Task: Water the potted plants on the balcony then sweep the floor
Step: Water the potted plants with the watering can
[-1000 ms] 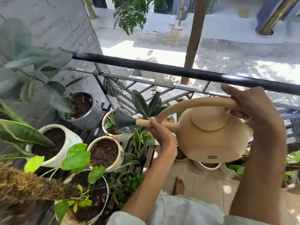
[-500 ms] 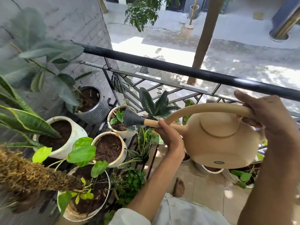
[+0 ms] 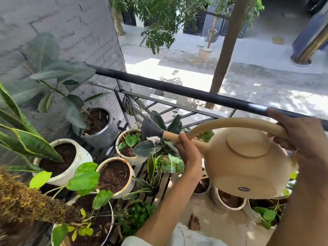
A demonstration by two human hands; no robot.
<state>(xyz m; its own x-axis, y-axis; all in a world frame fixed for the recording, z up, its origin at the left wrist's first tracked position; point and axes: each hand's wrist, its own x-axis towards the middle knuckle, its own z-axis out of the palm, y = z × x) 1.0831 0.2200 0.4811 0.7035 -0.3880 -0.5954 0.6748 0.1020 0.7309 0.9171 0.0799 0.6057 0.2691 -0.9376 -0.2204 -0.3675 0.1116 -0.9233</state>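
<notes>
A beige watering can [image 3: 248, 167] is tipped to the left over the potted plants. My right hand [image 3: 300, 135] grips its curved handle at the right. My left hand [image 3: 186, 148] is closed around the thin spout just behind the dark grey rose [image 3: 150, 129]. The rose hangs over a small cream pot [image 3: 132, 159] with a heart-shaped leaf, and a few drops show below it. A second cream pot of bare soil [image 3: 130, 180] stands in front of it. To the left are a white pot [image 3: 83, 157] with a snake plant and a grey ribbed pot [image 3: 106, 137].
A black balcony railing [image 3: 177, 90] runs across behind the pots, with the street below. A grey brick wall [image 3: 62, 32] closes the left side. A mossy pole [image 3: 26, 201] crosses the lower left. More pots [image 3: 229, 205] stand under the can on the tiled floor [image 3: 221, 226]; a bare foot [image 3: 194, 222] rests there.
The view has shifted up and left, so the can and both hands sit further right and lower in frame. The rose stays over the small cream pot. Both grips are unchanged.
</notes>
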